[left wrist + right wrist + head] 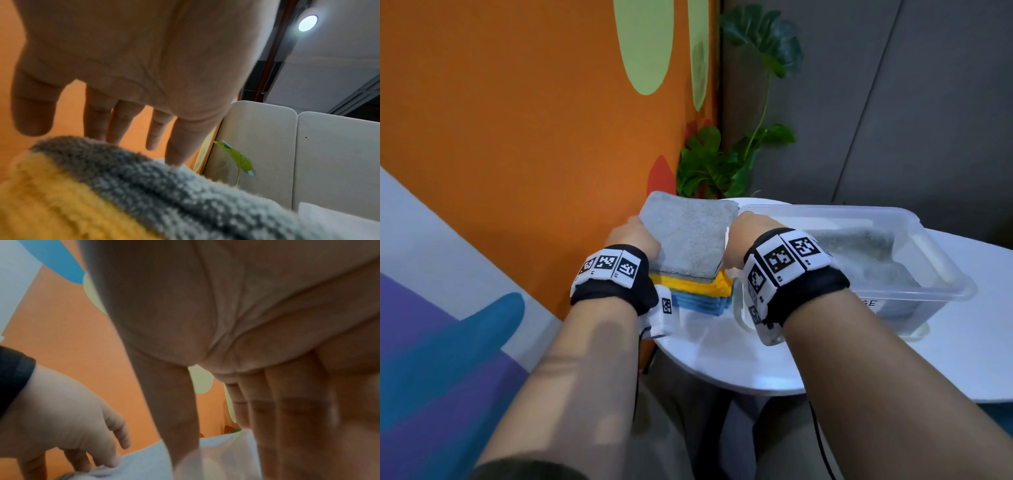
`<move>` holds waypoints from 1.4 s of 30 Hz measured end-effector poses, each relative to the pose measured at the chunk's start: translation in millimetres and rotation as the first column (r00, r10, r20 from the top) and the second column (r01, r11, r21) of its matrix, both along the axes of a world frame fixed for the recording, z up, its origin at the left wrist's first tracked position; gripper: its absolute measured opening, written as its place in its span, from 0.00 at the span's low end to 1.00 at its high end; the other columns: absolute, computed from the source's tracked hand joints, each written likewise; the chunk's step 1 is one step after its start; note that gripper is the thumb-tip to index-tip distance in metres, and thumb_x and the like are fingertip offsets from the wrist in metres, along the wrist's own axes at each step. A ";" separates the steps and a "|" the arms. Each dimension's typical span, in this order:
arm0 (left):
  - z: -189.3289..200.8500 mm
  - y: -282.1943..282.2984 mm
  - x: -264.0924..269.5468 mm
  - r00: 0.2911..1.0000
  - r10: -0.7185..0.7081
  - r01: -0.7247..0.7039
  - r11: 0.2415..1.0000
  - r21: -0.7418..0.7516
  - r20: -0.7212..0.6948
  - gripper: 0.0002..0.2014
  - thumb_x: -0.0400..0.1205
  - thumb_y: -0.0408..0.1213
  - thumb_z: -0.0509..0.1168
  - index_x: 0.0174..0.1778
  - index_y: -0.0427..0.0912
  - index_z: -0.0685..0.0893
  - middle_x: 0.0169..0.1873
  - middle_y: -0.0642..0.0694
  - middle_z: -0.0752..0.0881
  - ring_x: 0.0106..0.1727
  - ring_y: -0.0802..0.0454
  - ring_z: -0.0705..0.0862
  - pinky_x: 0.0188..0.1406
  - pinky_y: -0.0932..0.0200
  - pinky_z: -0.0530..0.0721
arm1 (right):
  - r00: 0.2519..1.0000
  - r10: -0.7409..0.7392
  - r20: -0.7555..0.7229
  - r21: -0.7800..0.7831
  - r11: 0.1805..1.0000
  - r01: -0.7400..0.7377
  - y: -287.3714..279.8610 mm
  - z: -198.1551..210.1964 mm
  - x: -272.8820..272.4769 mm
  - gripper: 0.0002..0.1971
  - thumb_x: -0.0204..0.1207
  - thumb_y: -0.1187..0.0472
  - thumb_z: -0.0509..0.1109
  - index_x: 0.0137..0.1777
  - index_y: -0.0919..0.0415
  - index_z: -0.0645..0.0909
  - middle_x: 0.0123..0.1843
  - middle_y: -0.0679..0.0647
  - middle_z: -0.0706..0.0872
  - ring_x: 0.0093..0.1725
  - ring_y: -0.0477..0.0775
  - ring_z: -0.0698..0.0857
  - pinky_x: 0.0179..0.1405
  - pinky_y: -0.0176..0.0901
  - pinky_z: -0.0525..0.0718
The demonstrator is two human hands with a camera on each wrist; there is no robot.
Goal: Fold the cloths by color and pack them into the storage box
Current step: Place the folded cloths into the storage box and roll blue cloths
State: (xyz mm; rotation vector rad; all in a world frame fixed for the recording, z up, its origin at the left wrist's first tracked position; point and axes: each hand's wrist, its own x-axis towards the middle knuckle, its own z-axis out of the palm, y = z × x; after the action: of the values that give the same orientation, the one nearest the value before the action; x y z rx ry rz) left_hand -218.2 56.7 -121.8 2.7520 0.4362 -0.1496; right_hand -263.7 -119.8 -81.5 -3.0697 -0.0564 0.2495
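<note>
A stack of folded cloths sits on the white table [722, 359]: a grey cloth [688, 233] on top, yellow cloth [722, 284] under it, blue cloth [705, 303] at the bottom. My left hand [633, 236] is at the stack's left edge. In the left wrist view its straight, spread fingers [174, 146] touch the grey cloth [164, 194] above the yellow cloth [51, 203]. My right hand [743, 229] is at the stack's right edge, with fingers [267, 418] straight and pointing down. The clear storage box [962, 291] stands to the right with a grey cloth [859, 240] inside.
An orange wall [517, 137] rises close behind and left of the stack. A green plant [722, 164] stands behind the table. The box sits right beside my right hand. The table's curved front edge is near my wrists.
</note>
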 end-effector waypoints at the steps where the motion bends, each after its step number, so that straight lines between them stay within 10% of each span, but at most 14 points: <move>1: -0.7 2.4 -0.9 1.000 0.028 -0.028 0.999 0.021 -0.004 0.25 0.80 0.38 0.63 0.73 0.39 0.68 0.66 0.35 0.79 0.66 0.35 0.78 0.57 0.49 0.76 | 1.000 0.011 -0.015 -0.008 1.000 -0.011 -0.6 -0.8 0.9 0.06 0.75 0.61 0.69 0.50 0.60 0.79 0.50 0.56 0.82 0.49 0.60 0.83 0.48 0.49 0.84; 10: -10.8 12.3 0.8 0.997 0.049 -0.047 0.998 0.040 -0.059 0.13 0.77 0.36 0.66 0.56 0.35 0.79 0.38 0.41 0.80 0.37 0.43 0.78 0.35 0.54 0.75 | 0.992 -0.125 0.010 0.135 0.983 0.122 -8.6 5.2 8.9 0.18 0.77 0.64 0.65 0.67 0.66 0.73 0.63 0.60 0.81 0.62 0.61 0.81 0.48 0.48 0.78; 22: -11.6 15.7 1.3 0.992 0.124 -0.123 0.991 0.047 -0.008 0.19 0.76 0.40 0.68 0.60 0.36 0.79 0.56 0.36 0.84 0.55 0.36 0.83 0.51 0.50 0.81 | 0.992 -0.106 -0.071 0.047 0.993 0.109 -8.3 1.2 19.5 0.17 0.81 0.65 0.61 0.69 0.66 0.74 0.67 0.61 0.79 0.67 0.62 0.79 0.66 0.53 0.79; 27: -6.2 16.2 0.4 0.990 0.138 -0.139 0.989 0.043 0.022 0.05 0.79 0.34 0.65 0.42 0.35 0.79 0.49 0.35 0.85 0.48 0.36 0.82 0.47 0.48 0.83 | 0.984 -0.145 -0.104 0.030 0.988 0.149 -4.7 -11.3 23.7 0.21 0.71 0.59 0.63 0.63 0.67 0.75 0.55 0.61 0.78 0.59 0.70 0.81 0.58 0.64 0.82; 31: -0.8 14.3 -2.9 0.983 0.123 -0.123 0.992 -0.005 0.137 0.09 0.83 0.38 0.62 0.49 0.36 0.81 0.50 0.35 0.85 0.43 0.37 0.79 0.38 0.50 0.76 | 0.991 -0.109 -0.073 -0.030 0.994 0.107 -7.7 -0.3 14.7 0.11 0.79 0.66 0.61 0.58 0.67 0.80 0.45 0.58 0.74 0.58 0.63 0.82 0.53 0.49 0.81; 36: 14.3 9.7 -7.8 0.923 0.034 0.001 0.996 -0.089 0.383 0.15 0.84 0.41 0.63 0.63 0.39 0.81 0.55 0.37 0.85 0.57 0.36 0.82 0.44 0.53 0.74 | 0.997 -0.029 -0.077 -0.053 0.998 0.025 -9.2 -16.9 17.6 0.13 0.68 0.57 0.69 0.50 0.62 0.78 0.48 0.58 0.79 0.47 0.63 0.79 0.49 0.54 0.82; 42: 51.2 -6.8 -17.7 0.709 -0.215 0.326 0.944 -0.043 0.672 0.07 0.79 0.34 0.66 0.49 0.49 0.85 0.43 0.49 0.85 0.47 0.48 0.79 0.43 0.61 0.67 | 0.991 -0.135 0.005 0.285 0.950 0.128 -22.4 2.4 4.8 0.15 0.79 0.55 0.65 0.60 0.62 0.80 0.58 0.59 0.83 0.57 0.62 0.83 0.44 0.45 0.75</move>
State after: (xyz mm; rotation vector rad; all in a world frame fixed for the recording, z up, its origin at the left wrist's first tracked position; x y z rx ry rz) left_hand -235.9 49.9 -70.6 2.4657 -0.1781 0.6830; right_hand -258.8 -142.2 -79.1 -2.7748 0.1027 0.1790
